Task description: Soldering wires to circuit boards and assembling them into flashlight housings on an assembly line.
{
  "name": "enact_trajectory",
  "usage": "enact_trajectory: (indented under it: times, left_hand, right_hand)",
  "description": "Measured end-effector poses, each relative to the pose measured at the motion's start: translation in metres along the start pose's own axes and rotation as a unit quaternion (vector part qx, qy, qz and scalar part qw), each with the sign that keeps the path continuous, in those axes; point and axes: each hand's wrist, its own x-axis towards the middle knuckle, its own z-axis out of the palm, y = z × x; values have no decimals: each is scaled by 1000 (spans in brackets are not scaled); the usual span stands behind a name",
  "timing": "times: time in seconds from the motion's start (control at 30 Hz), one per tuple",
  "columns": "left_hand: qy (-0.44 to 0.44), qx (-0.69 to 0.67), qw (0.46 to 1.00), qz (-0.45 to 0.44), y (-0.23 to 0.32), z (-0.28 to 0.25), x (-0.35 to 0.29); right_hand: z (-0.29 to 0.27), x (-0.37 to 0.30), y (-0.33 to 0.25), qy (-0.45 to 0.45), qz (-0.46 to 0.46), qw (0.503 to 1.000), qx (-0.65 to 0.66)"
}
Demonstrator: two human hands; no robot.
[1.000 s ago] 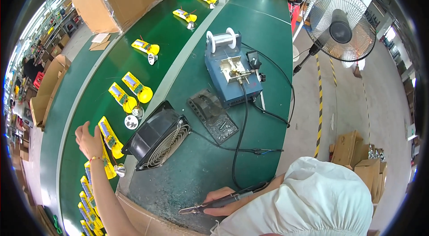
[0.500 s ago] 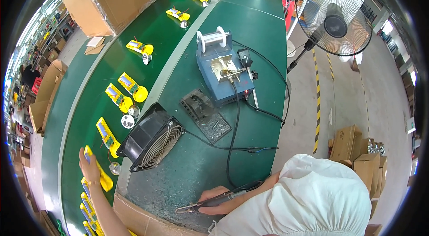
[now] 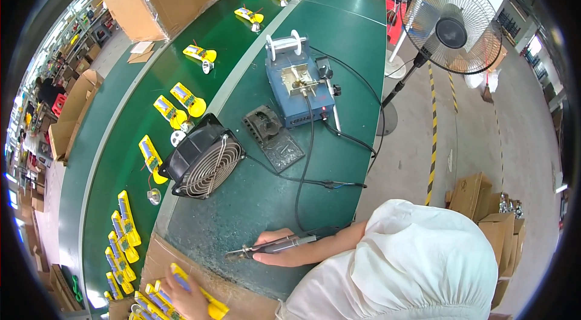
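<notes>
My left hand [image 3: 186, 297] is closed round a yellow flashlight shell [image 3: 213, 306], low over the cardboard at the table's near edge. Beside it more yellow shells [image 3: 148, 305] stand in a row, each with a grey-blue cell. In my right hand [image 3: 281, 253] is a dark soldering iron [image 3: 290, 244], its tip pointing left just above the worn table top. A black cable runs from the iron toward the blue solder-feeder box [image 3: 299, 99], which carries a white spool [image 3: 283, 46].
A black fan [image 3: 206, 159] with a wire guard sits left of a grey iron stand [image 3: 272, 138]. Along the green belt [image 3: 130, 181] lie several yellow shells with boards and round reflectors. A large pedestal fan [image 3: 451, 32] stands at the right, above stacked cartons [image 3: 472, 196].
My left hand has come from the belt down and right to the cardboard edge, carrying the yellow shell. My right hand still grips the iron; the view has shifted slightly.
</notes>
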Motion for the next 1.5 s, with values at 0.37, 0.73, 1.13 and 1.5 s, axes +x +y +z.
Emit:
enact_trajectory:
  times: [0.37, 0.73, 1.13, 1.5]
  left_hand:
    - [277, 218, 933, -72, 9, -72, -70]
    - [207, 230, 937, -162, -18, -70, -114]
    - [118, 253, 915, -291, -28, -55, -187]
    - [225, -49, 949, -215, -4, -22, -155]
  right_hand:
    - [-1, -6, -1, -12, -3, 1000, -5]
    - [0, -5, -4, -14, 9, 1000, 16]
    - [4, -12, 0, -16, -8, 999, 29]
    - [-8, -4, -4, 32, 24, 999, -10]
